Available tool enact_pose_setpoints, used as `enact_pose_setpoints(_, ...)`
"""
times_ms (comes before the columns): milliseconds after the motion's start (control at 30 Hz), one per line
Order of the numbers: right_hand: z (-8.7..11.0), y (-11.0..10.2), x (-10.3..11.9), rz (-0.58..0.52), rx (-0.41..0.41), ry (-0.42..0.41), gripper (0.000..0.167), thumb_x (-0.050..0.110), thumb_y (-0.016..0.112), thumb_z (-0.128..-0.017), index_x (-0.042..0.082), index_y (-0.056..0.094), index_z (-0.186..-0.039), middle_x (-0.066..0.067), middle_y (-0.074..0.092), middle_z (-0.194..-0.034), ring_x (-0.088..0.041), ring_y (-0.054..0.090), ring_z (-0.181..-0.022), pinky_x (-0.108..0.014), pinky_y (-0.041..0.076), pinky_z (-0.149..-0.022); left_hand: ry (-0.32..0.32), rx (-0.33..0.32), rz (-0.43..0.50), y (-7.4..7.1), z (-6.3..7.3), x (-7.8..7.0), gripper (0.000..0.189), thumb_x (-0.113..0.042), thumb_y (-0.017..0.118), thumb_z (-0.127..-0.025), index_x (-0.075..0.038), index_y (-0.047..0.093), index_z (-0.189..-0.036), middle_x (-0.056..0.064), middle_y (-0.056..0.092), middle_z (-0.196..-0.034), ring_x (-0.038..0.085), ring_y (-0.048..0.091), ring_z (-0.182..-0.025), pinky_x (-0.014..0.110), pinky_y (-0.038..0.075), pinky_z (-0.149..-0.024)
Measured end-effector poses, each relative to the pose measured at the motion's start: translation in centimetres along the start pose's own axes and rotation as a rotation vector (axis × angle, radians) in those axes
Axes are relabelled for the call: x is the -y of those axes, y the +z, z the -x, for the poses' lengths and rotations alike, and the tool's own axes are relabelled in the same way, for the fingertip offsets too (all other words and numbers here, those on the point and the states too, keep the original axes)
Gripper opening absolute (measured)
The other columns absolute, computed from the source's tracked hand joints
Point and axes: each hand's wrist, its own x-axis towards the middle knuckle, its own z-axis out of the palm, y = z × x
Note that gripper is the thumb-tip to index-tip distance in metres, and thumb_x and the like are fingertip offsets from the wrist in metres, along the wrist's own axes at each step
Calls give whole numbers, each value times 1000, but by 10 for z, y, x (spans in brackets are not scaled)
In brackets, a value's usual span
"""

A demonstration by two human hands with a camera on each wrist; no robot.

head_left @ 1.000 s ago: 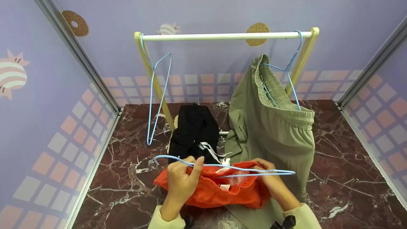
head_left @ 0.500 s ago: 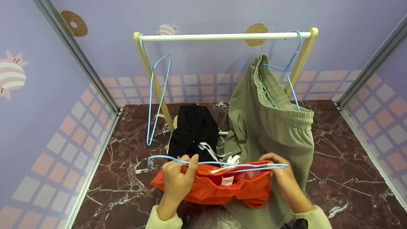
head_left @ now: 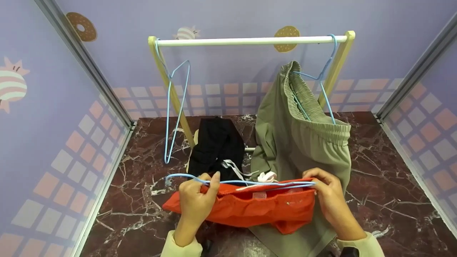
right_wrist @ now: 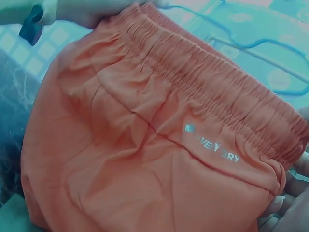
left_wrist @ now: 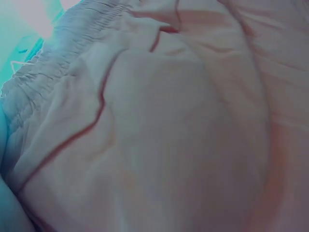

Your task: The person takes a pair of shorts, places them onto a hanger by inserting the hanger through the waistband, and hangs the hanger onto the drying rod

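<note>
A pair of orange-red shorts [head_left: 257, 210] is held up in front, its elastic waistband stretched sideways. A light blue clothes hanger [head_left: 235, 182] lies along the waist opening, hook to the left. My left hand [head_left: 196, 196] grips the hanger near its hook together with the waistband, thumb up. At the hanger's far end, my right hand [head_left: 326, 192] pinches the waistband's right corner. White drawstring [head_left: 267, 177] bunches at the back of the waist. In the right wrist view, silvery lettering shows on the shorts [right_wrist: 145, 125] below the gathered band. Gathered fabric [left_wrist: 145, 121] fills the left wrist view.
Behind stands a rack with a white rail [head_left: 246, 41]. An empty blue hanger [head_left: 167, 117] hangs at its left, and olive-green trousers [head_left: 303, 142] on another hanger at its right. Black clothing [head_left: 217, 142] with a pale cord lies on the marbled floor [head_left: 142, 214]. Patterned walls enclose both sides.
My right hand has moved right and up, drawing the shorts' waistband out to the hanger's right end, which earlier stuck out past it. My left hand has shifted slightly left with the hanger.
</note>
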Motion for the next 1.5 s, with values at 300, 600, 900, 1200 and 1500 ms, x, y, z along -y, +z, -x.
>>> enact_pose_setpoints(300,-3,-2,8,-14,-42,52,29,-15,47,-82,7,65,-76,-1,63,-88,-12,57,-85,-21,44,-63,21,28,-48,0,-4,-1,41,-15,74,-78,-19,44,-50,-10,35,-43,2,27,-40,16,19,-42)
enact_pose_setpoints(600,-5,-2,7,-3,-50,34,24,-17,51,-78,3,65,-74,-2,62,-85,-13,55,-80,-18,37,-54,47,29,-106,0,-3,1,42,-18,74,-78,-19,42,-51,-9,33,-45,2,25,-42,16,17,-43)
enact_pose_setpoints(900,-5,-2,5,8,-60,47,24,-18,53,-78,3,65,-74,-1,62,-83,-11,54,-75,-18,35,-52,120,40,-197,1,-2,0,48,-36,61,-92,-18,42,-52,-8,28,-48,3,23,-43,16,13,-44)
enact_pose_setpoints(1200,-6,3,5,64,-66,57,18,-15,56,-78,2,64,-77,-2,64,-86,-13,58,-82,-19,38,-56,116,65,-238,2,2,0,52,-39,59,-93,-19,38,-50,-9,30,-47,2,22,-43,16,13,-43)
enact_pose_setpoints(1500,-5,12,6,112,-23,67,14,-12,55,-80,0,62,-81,-3,63,-88,-12,57,-80,-20,43,-61,120,111,-267,5,3,-3,55,-38,61,-91,-18,32,-49,-8,27,-47,4,20,-43,19,11,-43)
